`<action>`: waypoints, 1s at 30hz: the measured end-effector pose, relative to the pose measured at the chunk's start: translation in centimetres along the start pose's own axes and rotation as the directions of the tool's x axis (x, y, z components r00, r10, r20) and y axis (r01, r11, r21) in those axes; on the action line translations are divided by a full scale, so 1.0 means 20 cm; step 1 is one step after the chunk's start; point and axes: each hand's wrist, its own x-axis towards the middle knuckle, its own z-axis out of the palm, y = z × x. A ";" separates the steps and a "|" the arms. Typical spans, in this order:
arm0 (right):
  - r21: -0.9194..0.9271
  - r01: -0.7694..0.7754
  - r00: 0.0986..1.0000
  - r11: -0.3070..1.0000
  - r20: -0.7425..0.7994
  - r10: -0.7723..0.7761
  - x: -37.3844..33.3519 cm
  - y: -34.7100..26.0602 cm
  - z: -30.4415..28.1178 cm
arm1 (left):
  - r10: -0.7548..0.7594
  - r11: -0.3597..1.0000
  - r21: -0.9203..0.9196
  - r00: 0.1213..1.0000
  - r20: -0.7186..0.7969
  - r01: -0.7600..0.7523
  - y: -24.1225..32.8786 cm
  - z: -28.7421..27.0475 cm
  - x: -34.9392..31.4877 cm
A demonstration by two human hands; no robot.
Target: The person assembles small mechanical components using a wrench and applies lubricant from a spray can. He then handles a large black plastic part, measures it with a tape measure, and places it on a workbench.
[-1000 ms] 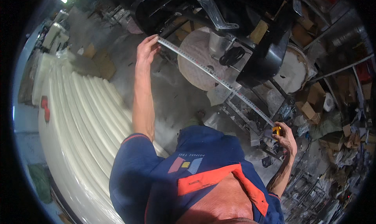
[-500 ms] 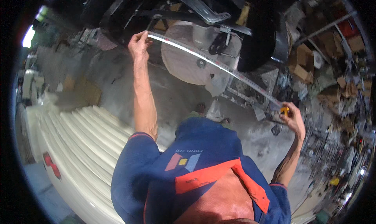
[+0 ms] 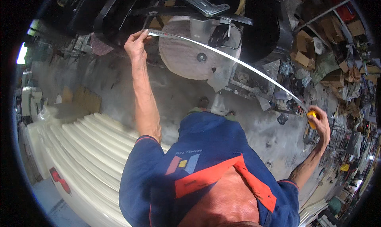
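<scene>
A long tape measure blade (image 3: 234,59) stretches in a slight bow between my two hands, over the area in front of a black frame. My left hand (image 3: 136,45) pinches the free end of the blade at the upper left, beside the black frame. Away to the right, my right hand (image 3: 320,123) is closed round the yellow tape measure case (image 3: 312,119), whose blade runs out toward the upper left. Below the blade lies a large pale round disc (image 3: 178,60) with a dark hub in its middle.
Dark black framework (image 3: 260,28) with a silver bracket (image 3: 198,2) fills the top. Cardboard boxes (image 3: 303,50) and clutter crowd the right side. Cream ribbed rolls or panels (image 3: 91,143) with a red object (image 3: 59,180) lie at lower left. Grey floor (image 3: 166,96) shows between.
My right hand has moved farther right and slightly down with the case, so more blade is drawn out. My left hand has shifted slightly left, still holding the end.
</scene>
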 end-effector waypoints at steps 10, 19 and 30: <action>0.518 -0.107 0.990 0.849 0.137 0.042 -0.19 0.12 0.42 | 0.006 0.992 0.123 1.000 -0.017 -0.004 0.18 0.04 0.07; 0.748 -0.123 0.992 0.652 0.099 0.074 -0.24 -0.04 0.88 | -0.051 0.766 0.643 0.998 0.032 0.019 0.23 0.13 0.18; 0.918 -0.173 0.984 0.357 0.177 0.022 -0.34 -0.07 1.11 | -0.004 0.784 0.618 0.994 0.109 -0.065 0.19 0.10 0.20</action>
